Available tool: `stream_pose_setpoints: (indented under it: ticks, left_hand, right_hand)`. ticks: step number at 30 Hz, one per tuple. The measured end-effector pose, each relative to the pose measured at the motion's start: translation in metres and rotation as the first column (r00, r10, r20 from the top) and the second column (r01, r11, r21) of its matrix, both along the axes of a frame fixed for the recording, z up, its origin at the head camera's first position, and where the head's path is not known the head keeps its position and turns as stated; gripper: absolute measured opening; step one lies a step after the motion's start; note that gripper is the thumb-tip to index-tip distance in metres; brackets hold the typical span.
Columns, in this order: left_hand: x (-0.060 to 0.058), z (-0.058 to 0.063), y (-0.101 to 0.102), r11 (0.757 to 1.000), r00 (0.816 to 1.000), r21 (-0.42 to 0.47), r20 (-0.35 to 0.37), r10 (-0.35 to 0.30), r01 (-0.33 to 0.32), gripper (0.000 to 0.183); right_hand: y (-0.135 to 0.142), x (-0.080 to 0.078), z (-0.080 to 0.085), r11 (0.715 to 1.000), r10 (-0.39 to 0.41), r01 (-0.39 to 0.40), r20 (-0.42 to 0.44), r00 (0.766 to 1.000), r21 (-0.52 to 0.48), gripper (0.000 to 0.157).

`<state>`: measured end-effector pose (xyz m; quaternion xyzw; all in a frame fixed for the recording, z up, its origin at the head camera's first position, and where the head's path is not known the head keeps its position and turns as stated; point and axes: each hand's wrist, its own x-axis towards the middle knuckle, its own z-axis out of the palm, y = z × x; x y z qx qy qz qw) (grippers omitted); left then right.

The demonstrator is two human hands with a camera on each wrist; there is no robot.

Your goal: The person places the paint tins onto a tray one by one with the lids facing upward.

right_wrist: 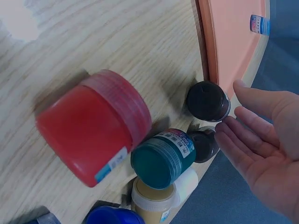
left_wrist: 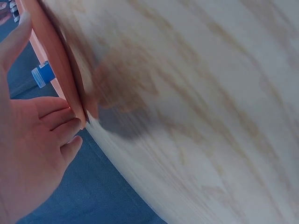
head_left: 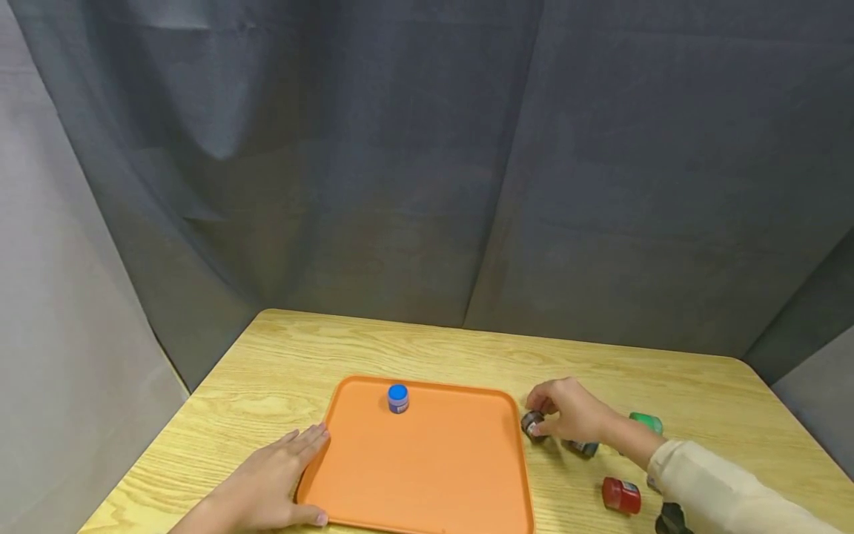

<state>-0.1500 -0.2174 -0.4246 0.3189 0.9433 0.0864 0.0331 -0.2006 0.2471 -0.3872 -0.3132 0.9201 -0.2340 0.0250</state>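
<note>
An orange tray point(head_left: 427, 460) lies on the table. Inside it, near the far left corner, stands a blue-lidded paint jar point(head_left: 398, 398). My left hand point(head_left: 273, 478) rests at the tray's left edge, fingers extended along the side and thumb by the near rim; the left wrist view shows the fingertips touching the rim. Just right of the tray my right hand point(head_left: 575, 411) pinches a black paint jar point(head_left: 533, 426) between thumb and fingertips. That black jar also shows in the right wrist view, right at the fingertips. Another dark jar point(right_wrist: 204, 144) lies beside the right hand.
Right of the tray lie a red jar point(head_left: 620, 495), a green jar point(head_left: 647, 423) and a dark object point(head_left: 670, 519) beside the sleeve. The right wrist view adds a tan jar point(right_wrist: 152, 198) and a blue one point(right_wrist: 114, 216). A grey curtain point(head_left: 400, 163) hangs behind the table.
</note>
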Motion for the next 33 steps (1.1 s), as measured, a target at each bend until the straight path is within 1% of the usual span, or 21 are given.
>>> stream_pose_setpoints:
  ticks: [8,12,17,20,27,33]
  left_hand:
    - [-0.001,-0.001,-0.001,1.000,1.000,0.006,-0.001,-0.009,0.009,0.108]
    - [-0.001,0.000,0.000,1.000,1.000,0.006,0.011,-0.003,0.003,0.108]
    - [-0.001,0.001,0.000,1.000,1.000,0.002,0.027,0.011,-0.011,0.109]
    - [-0.001,0.001,0.000,1.000,1.000,0.001,0.025,0.012,-0.012,0.110]
    - [0.000,0.001,0.000,1.000,1.000,0.005,0.019,0.005,-0.006,0.109]
    - [0.000,0.003,0.000,1.000,1.000,0.008,0.019,0.010,-0.010,0.110]
  right_hand:
    - [0.000,0.009,-0.006,0.997,0.070,-0.070,0.027,0.997,0.030,0.027]
    - [0.000,0.011,-0.008,0.995,0.089,-0.088,-0.018,0.996,0.057,0.028]
    - [0.000,0.012,-0.009,0.990,0.102,-0.097,-0.045,0.994,0.099,0.030]
    - [-0.001,0.013,-0.010,0.988,0.099,-0.094,-0.041,0.994,0.119,0.031]
    - [-0.006,0.017,-0.009,0.980,0.045,-0.043,-0.008,0.999,0.195,0.033]
    - [-0.008,0.017,-0.007,0.972,0.012,-0.010,-0.008,1.000,0.233,0.035]
